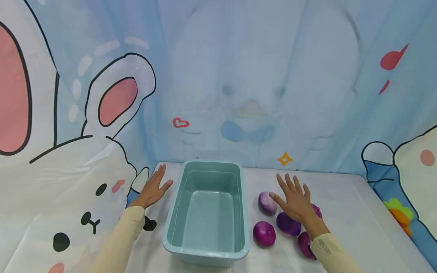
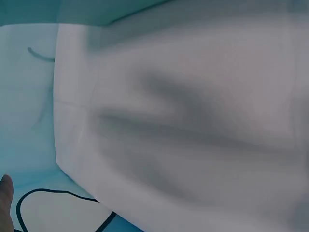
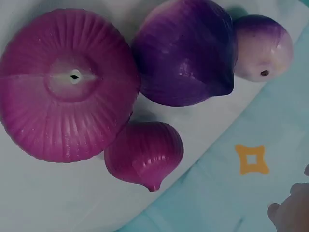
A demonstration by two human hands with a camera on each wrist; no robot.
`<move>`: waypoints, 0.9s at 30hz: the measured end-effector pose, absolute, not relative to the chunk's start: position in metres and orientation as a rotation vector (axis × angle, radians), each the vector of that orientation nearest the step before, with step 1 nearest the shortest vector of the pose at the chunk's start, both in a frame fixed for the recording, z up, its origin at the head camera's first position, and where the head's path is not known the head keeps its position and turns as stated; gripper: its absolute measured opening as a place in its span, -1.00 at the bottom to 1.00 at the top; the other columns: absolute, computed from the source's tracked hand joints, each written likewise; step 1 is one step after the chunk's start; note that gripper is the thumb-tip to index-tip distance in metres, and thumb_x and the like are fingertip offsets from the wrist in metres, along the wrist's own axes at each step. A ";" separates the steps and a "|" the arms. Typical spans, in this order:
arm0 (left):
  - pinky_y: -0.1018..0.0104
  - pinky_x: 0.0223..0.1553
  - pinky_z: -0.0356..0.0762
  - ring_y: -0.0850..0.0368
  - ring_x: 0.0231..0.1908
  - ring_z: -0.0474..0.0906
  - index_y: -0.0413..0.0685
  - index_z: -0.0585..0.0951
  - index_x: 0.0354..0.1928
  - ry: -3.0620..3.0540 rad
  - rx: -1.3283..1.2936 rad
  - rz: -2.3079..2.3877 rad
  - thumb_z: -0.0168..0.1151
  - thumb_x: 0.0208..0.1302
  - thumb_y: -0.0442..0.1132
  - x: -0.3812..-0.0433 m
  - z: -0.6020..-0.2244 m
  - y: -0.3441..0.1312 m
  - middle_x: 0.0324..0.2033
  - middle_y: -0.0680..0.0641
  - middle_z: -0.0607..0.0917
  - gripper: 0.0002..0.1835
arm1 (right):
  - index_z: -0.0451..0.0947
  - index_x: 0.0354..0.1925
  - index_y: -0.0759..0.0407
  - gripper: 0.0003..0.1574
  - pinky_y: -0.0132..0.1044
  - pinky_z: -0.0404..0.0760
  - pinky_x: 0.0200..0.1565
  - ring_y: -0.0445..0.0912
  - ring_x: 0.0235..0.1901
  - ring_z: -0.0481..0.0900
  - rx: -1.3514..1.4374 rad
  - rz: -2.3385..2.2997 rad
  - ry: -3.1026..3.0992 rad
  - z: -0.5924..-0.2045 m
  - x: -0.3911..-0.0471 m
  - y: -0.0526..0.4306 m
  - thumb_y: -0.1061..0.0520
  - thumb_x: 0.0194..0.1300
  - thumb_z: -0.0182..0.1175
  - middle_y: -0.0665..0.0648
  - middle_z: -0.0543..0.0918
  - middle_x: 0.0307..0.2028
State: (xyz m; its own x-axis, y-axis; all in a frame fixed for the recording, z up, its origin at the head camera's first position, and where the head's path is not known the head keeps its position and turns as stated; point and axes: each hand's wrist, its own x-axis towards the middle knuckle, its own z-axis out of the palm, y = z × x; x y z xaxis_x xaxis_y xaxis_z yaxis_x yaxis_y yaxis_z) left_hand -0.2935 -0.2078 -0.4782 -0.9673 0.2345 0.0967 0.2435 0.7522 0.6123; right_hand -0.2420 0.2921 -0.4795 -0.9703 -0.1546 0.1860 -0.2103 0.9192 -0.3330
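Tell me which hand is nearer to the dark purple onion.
Right. The right hand hovers above the dark purple onion; the left hand is across the bin from it.

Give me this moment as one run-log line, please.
left hand: spread, beside tub | right hand: spread, over onions | tub: between hands | onions: on table, outside tub

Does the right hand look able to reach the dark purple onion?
Probably yes: the right hand is open and empty near the dark purple onion, and nothing covers it in the right wrist view.
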 end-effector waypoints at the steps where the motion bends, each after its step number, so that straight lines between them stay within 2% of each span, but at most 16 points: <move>1: -0.36 0.39 -0.20 -0.23 0.50 -0.23 0.04 -0.19 0.55 -2.921 -0.398 -1.069 -0.07 0.45 0.20 -0.291 -0.479 -0.208 0.54 -0.14 -0.19 -0.15 | -0.15 0.55 0.03 -0.01 0.36 -0.40 0.35 0.32 0.48 -0.32 0.291 0.536 -2.914 -0.479 -0.240 0.290 -0.36 0.40 -0.07 0.39 -0.11 0.50; 10: -0.39 0.37 -0.19 -0.23 0.50 -0.25 0.21 -0.23 0.55 -2.876 -0.361 -1.397 0.07 0.39 0.15 -0.261 -0.486 -0.208 0.54 -0.12 -0.19 -0.09 | -0.07 0.54 -0.02 -0.03 0.35 -0.28 0.36 0.31 0.48 -0.20 0.419 0.553 -2.855 -0.484 -0.212 0.271 -0.30 0.37 0.04 0.35 0.00 0.49; 17: -0.44 0.32 -0.10 -0.26 0.49 -0.18 0.29 -0.18 0.55 -2.763 -0.359 -1.679 0.09 0.40 0.04 -0.229 -0.492 -0.209 0.54 -0.08 -0.17 -0.14 | 0.02 0.52 0.00 0.00 0.25 -0.32 0.42 0.26 0.49 -0.16 0.445 0.637 -2.879 -0.487 -0.187 0.255 -0.31 0.30 0.13 0.27 0.04 0.50; 21: -0.39 0.35 -0.11 -0.24 0.50 -0.18 0.28 -0.15 0.55 -2.602 -0.408 -1.944 0.02 0.45 -0.08 -0.206 -0.490 -0.211 0.54 -0.06 -0.15 -0.22 | 0.07 0.50 0.06 0.04 0.16 -0.35 0.45 0.26 0.48 -0.10 0.459 0.682 -2.891 -0.494 -0.172 0.248 -0.31 0.25 0.20 0.27 0.09 0.48; 24: -0.31 0.37 -0.09 -0.22 0.49 -0.16 0.26 -0.15 0.55 -2.526 -0.440 -2.024 -0.06 0.48 -0.17 -0.183 -0.485 -0.204 0.54 -0.05 -0.14 -0.26 | 0.11 0.49 0.05 0.08 0.20 -0.26 0.44 0.27 0.47 -0.07 0.450 0.713 -2.924 -0.504 -0.163 0.245 -0.36 0.19 0.23 0.26 0.12 0.48; 27: -0.22 0.39 -0.01 -0.18 0.50 -0.13 0.33 -0.17 0.54 -2.578 -0.465 -1.932 0.00 0.45 -0.20 -0.160 -0.478 -0.190 0.54 -0.01 -0.15 -0.21 | 0.14 0.48 0.03 0.13 0.23 -0.14 0.42 0.28 0.46 -0.02 0.457 0.709 -2.953 -0.516 -0.156 0.244 -0.37 0.11 0.29 0.23 0.14 0.47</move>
